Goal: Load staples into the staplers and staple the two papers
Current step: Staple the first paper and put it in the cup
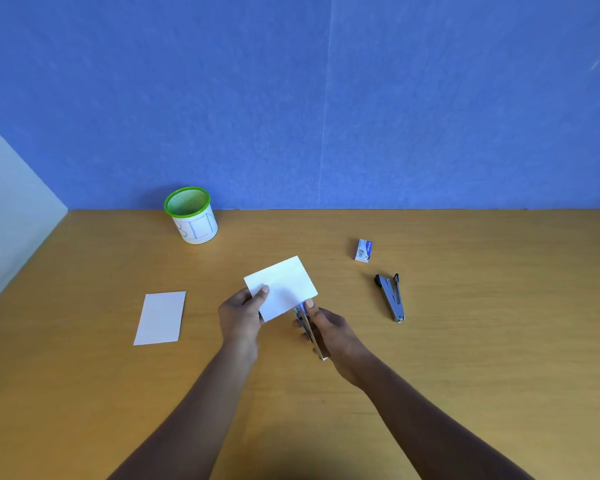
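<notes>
My left hand pinches a white paper by its left corner, holding it above the wooden table. My right hand grips a metal stapler whose jaws sit over the paper's near right corner, with my thumb on top. A second white paper lies flat on the table to the left. A second dark stapler lies on the table to the right. A small white and blue staple box stands behind it.
A green-rimmed mesh cup with a white label stands at the back left by the blue wall. A white panel borders the table on the left.
</notes>
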